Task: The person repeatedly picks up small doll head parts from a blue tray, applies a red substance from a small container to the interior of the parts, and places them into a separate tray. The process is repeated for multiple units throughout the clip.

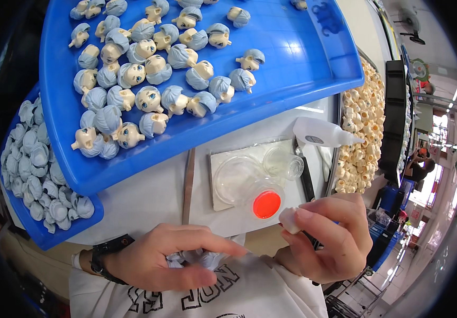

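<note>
My right hand [334, 241] pinches a small white rounded piece [290, 220] between thumb and fingertips, just in front of the table edge. Something dark shows behind those fingers; I cannot make out what it is. My left hand [178, 257] is open over my lap, index finger stretched out and thumb apart. Light blue doll hair pieces [199, 258] show behind it, between finger and thumb, and seem to lie in my lap. Close to the right hand, a round dish with bright red contents [267, 204] stands beside clear round dishes [234, 179] on a pale square board [220, 201].
A large blue tray [302, 58] holds many doll heads with blue hair. At left, a blue bin [93, 214] holds loose hair pieces. A white squeeze bottle [321, 132], a black-handled tool [305, 175] and a flat strip [189, 185] lie nearby. Cream-coloured parts [362, 127] fill a tray at right.
</note>
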Demonstrator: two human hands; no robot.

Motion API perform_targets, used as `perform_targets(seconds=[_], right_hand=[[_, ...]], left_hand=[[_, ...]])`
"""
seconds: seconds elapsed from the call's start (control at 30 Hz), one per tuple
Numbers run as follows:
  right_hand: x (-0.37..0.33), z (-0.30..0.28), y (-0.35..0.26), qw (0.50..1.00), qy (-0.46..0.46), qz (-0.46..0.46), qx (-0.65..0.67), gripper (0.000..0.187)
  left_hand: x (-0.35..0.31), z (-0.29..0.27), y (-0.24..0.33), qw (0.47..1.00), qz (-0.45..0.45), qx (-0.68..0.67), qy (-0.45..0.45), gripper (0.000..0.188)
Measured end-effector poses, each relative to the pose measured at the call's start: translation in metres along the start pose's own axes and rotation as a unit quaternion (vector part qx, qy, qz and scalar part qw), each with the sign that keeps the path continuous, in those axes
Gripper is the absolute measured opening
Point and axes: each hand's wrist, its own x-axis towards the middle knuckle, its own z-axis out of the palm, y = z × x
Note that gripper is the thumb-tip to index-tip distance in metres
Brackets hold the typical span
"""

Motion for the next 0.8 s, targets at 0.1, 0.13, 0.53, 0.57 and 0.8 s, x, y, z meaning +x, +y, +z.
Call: perform_targets(seconds=[0.1, 0.13, 0.53, 0.57, 0.8], right_hand=[[0.006, 0.008, -0.001, 0.999, 0.025, -0.011, -0.024, 0.037], [0.007, 0.01, -0.002, 0.999, 0.025, -0.007, -0.031, 0.037], [0.01, 0.013, -0.005, 0.998, -0.004, 0.027, -0.053, 0.038], [0.01, 0.012, -0.006, 0.998, -0.01, 0.034, -0.05, 0.038], [0.008, 0.006, -0.004, 0.998, -0.029, 0.059, -0.02, 0.038]], left_hand=[[0.0, -0.001, -0.002, 1.0, 0.015, 0.021, 0.005, 0.039], [0.0, -0.001, -0.002, 1.0, 0.01, 0.012, 0.007, 0.038], [-0.004, -0.001, 0.006, 0.997, -0.065, -0.036, 0.009, 0.035], [-0.003, -0.001, 0.005, 0.998, -0.059, -0.032, 0.01, 0.036], [-0.003, -0.001, 0.005, 0.998, -0.03, -0.025, 0.057, 0.038]])
